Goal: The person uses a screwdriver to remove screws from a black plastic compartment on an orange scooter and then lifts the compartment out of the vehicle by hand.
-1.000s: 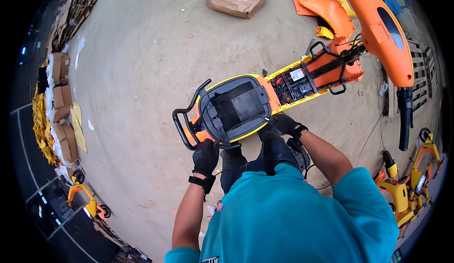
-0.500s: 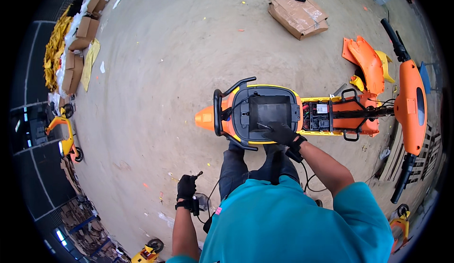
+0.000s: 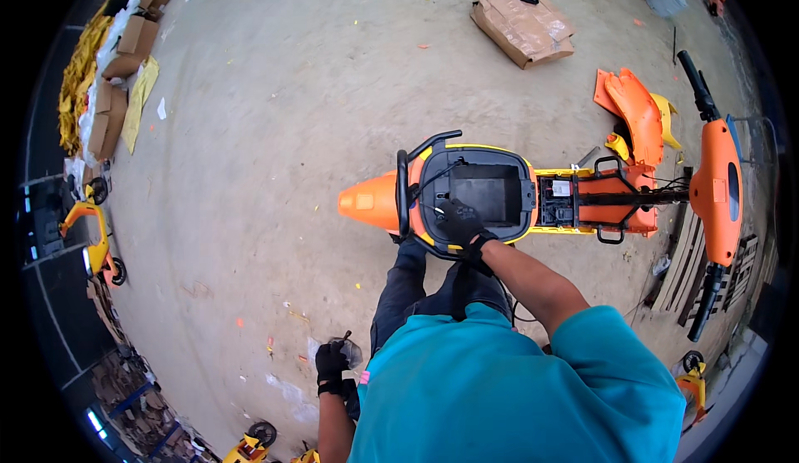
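Observation:
An orange and yellow scooter stands in front of me, its tail to the left. Its dark storage bin sits open inside a black rim. Over the bin's near left part is my right hand, black-gloved and closed; a thin, light-tipped rod sticks out from its fingers. What it is, I cannot make out. Low at the left, away from the scooter, my left hand, also gloved, is closed around a short dark rod-like thing. A black grab rail curves around the bin's tail end.
The handlebar is at the right. Orange panels lie beyond the frame, near a flattened cardboard box. A wooden pallet lies at right. Boxes line the left side, with another yellow scooter.
My right hand has moved left across the bin toward its tail-end rim. My left hand has dropped lower, closer to my body. The whole view has shifted slightly.

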Motion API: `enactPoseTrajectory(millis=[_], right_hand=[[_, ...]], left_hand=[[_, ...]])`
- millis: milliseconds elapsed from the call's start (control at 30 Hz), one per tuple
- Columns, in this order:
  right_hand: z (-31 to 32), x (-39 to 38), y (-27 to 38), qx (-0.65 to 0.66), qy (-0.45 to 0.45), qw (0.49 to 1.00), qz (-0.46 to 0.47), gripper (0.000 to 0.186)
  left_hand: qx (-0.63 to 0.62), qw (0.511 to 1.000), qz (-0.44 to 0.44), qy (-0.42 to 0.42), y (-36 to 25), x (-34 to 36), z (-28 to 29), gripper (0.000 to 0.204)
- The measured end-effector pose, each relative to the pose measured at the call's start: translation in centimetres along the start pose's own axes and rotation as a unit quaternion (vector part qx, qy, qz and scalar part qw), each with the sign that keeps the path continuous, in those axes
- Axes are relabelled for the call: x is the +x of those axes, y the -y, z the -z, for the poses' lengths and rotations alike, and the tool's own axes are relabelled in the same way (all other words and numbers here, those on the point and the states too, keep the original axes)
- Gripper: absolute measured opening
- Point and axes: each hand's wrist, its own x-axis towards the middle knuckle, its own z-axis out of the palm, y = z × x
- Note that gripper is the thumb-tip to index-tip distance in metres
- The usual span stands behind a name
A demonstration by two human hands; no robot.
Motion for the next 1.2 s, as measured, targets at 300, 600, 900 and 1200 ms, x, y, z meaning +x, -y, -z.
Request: enactPoseTrajectory(millis=[300,600,900,1200], right_hand=[[-2.2,0.1,-0.8,-0.056,-0.033,0.998,0.012,0.021],[-1.4,-0.4,0.5,0.0,-0.055,0.998,-0.024,0.024],[1.0,-1.8,0.4,0.076,-0.089,0.992,-0.042,0.024],[6.3,-6.7,-8.0,0.149,-0.049,0.979,-0.128,0.04]], left_hand=[[-0.418,0.843,0.338,0.014,-3.5,7.4,7.0,0.03],[-0.397,0.861,0.317,0.027,-4.6,8.6,8.5,0.025],[-0.256,0.964,0.076,0.0,-14.4,13.2,16.8,0.017],[-0.241,0.937,-0.254,0.005,-33.0,23.1,15.6,0.012]])
